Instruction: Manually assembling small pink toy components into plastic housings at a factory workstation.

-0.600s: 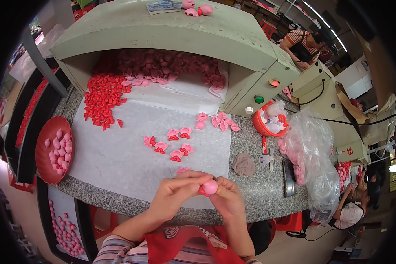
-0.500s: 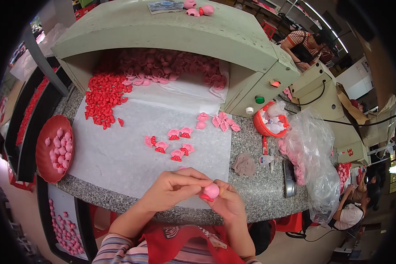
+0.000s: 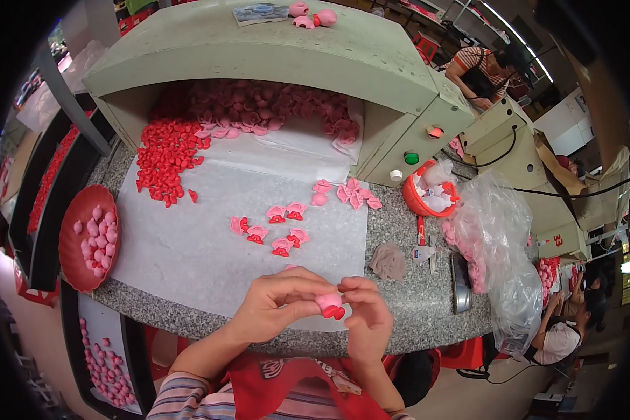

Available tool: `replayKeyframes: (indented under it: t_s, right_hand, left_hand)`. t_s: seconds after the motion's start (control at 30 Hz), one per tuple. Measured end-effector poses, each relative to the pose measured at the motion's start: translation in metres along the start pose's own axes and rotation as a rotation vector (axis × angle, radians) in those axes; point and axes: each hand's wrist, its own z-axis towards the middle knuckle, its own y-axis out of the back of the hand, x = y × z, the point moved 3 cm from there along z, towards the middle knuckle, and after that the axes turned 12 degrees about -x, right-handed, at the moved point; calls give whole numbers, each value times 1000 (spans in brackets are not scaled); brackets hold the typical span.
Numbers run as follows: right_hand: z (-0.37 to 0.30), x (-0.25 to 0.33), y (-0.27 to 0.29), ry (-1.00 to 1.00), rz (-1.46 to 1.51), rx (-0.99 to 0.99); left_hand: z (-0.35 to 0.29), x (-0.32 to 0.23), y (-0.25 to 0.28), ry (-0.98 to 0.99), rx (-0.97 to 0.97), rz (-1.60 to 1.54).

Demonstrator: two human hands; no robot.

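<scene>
In front of me, over the near edge of the white sheet, is a small round pink toy figure [image 3: 328,302] with two red feet at its lower side. My left hand [image 3: 276,304] pinches it from the left between thumb and fingers. My right hand [image 3: 368,315] is curled against its right side, fingertips at the top and thumb low near the feet. Just beyond my left fingers, a bit of another pink piece shows, mostly hidden. Farther out on the sheet stand several pink pieces with red feet [image 3: 281,246], and several loose pink pieces [image 3: 354,193] lie to their right.
A pale green cabinet [image 3: 259,52] holds heaps of red parts [image 3: 162,162] and pink parts [image 3: 259,105]. At left is a red bowl [image 3: 70,245] of pink balls. On the right are an orange basket [image 3: 414,201], a grey cloth [image 3: 388,261], a phone [image 3: 461,283] and a clear plastic bag [image 3: 507,245].
The pink toy figure has turned in my fingers, so both red feet now show. My right fingers have shifted up and loosened around it; the left thumb has moved under its side.
</scene>
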Motion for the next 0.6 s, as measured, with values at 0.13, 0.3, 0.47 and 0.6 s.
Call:
replayKeyframes:
  t_s: [0.13, 0.3, 0.47, 0.6]
  right_hand:
    - [-15, -13, -2, 525, -379, 96]
    - [-19, -4, 8, 583, -499, 57]
    - [-15, -2, 6, 748, -571, 103]
    - [-13, 2, 5, 824, -620, 130]
  left_hand:
    - [-24, 1, 15, -57, -92, 91]
    - [-16, 2, 7, -37, -33, 89]
    - [-16, 5, 13, -190, -17, 228]
    - [-19, 6, 11, -224, -56, 165]
